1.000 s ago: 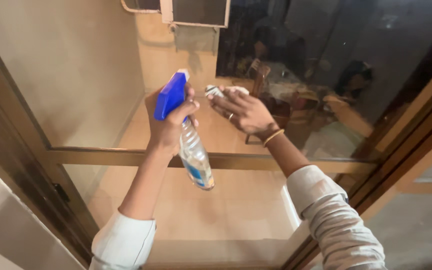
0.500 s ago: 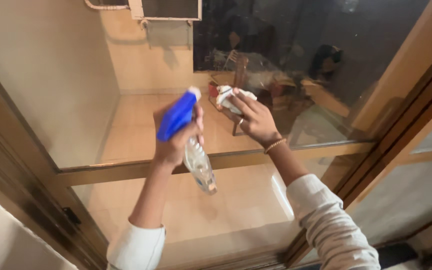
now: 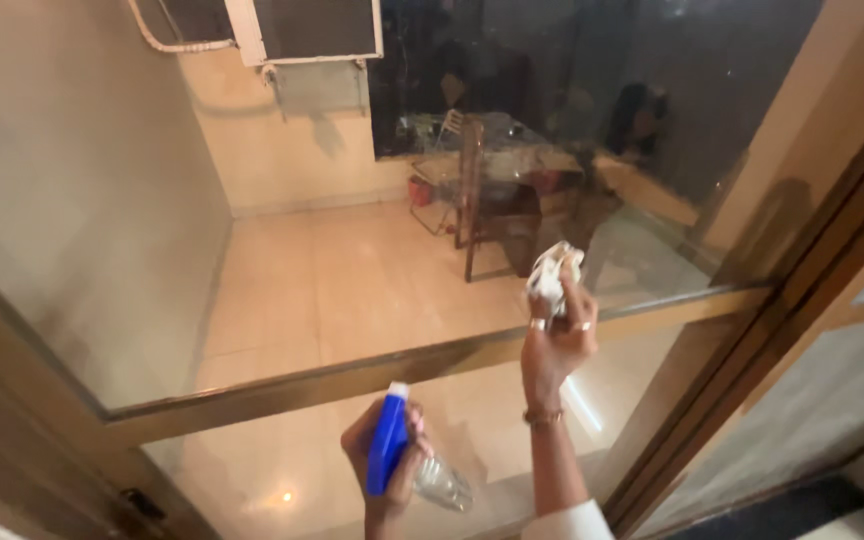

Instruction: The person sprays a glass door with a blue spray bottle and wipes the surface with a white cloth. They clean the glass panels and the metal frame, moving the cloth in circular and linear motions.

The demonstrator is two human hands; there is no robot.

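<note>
Item: white cloth (image 3: 555, 270), bunched, gripped in right hand (image 3: 556, 340) at glass pane (image 3: 302, 260), above mid rail (image 3: 352, 372). Left hand (image 3: 384, 470) closed on blue-headed spray bottle (image 3: 404, 468), held low. Cloth best pressed flat, strokes overlapped.

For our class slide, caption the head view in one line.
Left hand grips a blue-topped spray bottle; right hand holds a white cloth by the glass door.

Single head-worn view looked forward and slightly down at a glass door (image 3: 352, 230) from close range; the hands rose in from the bottom edge.
</note>
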